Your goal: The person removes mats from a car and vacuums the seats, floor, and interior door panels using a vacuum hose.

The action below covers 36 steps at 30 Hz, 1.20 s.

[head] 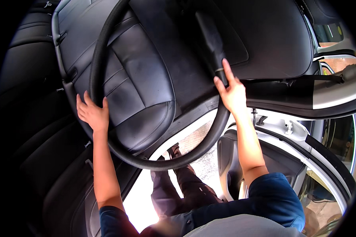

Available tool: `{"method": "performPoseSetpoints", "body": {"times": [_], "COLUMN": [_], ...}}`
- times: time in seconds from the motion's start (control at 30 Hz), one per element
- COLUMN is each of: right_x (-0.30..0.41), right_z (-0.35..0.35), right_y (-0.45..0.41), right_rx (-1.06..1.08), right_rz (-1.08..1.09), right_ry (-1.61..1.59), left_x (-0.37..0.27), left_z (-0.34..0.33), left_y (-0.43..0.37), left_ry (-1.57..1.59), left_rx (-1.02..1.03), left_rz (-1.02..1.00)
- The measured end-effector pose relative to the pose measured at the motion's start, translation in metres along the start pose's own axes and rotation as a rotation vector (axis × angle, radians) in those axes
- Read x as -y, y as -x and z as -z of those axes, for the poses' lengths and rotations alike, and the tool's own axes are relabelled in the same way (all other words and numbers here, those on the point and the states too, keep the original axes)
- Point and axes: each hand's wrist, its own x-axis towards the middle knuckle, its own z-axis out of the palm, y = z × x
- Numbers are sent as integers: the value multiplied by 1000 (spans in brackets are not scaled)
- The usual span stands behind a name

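My right hand grips the dark tube at the end of a vacuum hose, just below a wide black vacuum nozzle. The nozzle points away from me into the dark footwell of a car; whether it touches a surface there is hard to see. My left hand lies over the ribbed black hose beside the front seat, with its thumb on one side and spread fingers on the other. How firmly it holds cannot be seen. Between both hands the hose sags in a loop above my legs.
A black leather front seat fills the middle left, with darker rear seating beyond. Smooth black dashboard trim is at upper right. An open white car door stands at my right, past the door sill.
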Motion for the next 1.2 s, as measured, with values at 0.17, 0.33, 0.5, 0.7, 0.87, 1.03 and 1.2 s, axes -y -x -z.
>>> {"method": "performPoseSetpoints", "body": {"times": [0.17, 0.33, 0.5, 0.7, 0.87, 1.03, 1.2], "right_x": [-8, -104, -115, -180, -167, -161, -150], "right_z": [-33, -174, -247, -241, -160, -124, -149], "right_y": [-70, -98, -54, 57, 96, 216, 307], "right_rx": [107, 480, 697, 881, 934, 801, 517], "right_rz": [-94, -217, -237, -300, -248, -406, -715], "right_ry": [26, -317, -343, -137, -228, -489, -884], "left_x": [40, 60, 53, -11, -47, -50, -33], "left_z": [-12, -22, 19, 80, 131, 178, 225], "left_y": [36, 89, 101, 117, 133, 129, 105], "left_ry": [178, 589, 921, 1077, 1166, 1114, 1075], "left_rx": [494, 547, 680, 681, 825, 906, 901], "left_rz": [380, 626, 840, 832, 841, 709, 536]}}
